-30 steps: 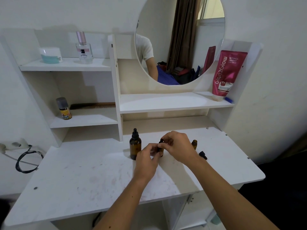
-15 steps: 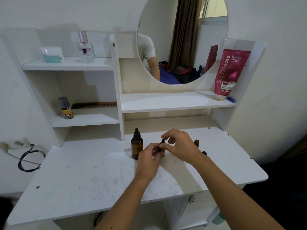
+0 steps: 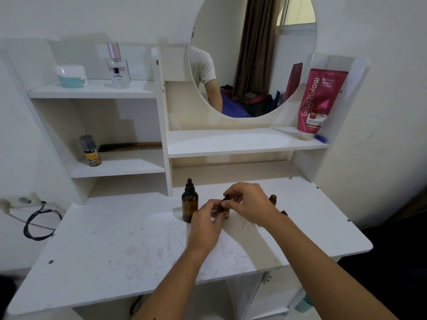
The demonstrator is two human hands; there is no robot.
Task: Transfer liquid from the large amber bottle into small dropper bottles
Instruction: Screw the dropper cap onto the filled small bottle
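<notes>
The large amber bottle [image 3: 190, 203] with a black dropper cap stands upright on the white table [image 3: 115, 245]. Just right of it my left hand [image 3: 204, 224] grips the body of a small amber dropper bottle [image 3: 225, 207], most of it hidden by my fingers. My right hand [image 3: 250, 204] pinches the black cap on top of that small bottle. A second small amber bottle [image 3: 272, 199] stands uncapped behind my right wrist. A black dropper cap [image 3: 284, 213] lies on the table beside it.
Shelves rise behind the table: a perfume bottle [image 3: 117, 65] and white jar [image 3: 71, 76] on top, a small spray can [image 3: 90, 150] and a comb [image 3: 131, 146] below. A pink tube [image 3: 317, 100] leans under the round mirror [image 3: 251, 54]. A black cable [image 3: 38, 224] hangs at left.
Both hands stay on the small bottle; my right fingers have shifted slightly round its cap. The camera view has drifted a little.
</notes>
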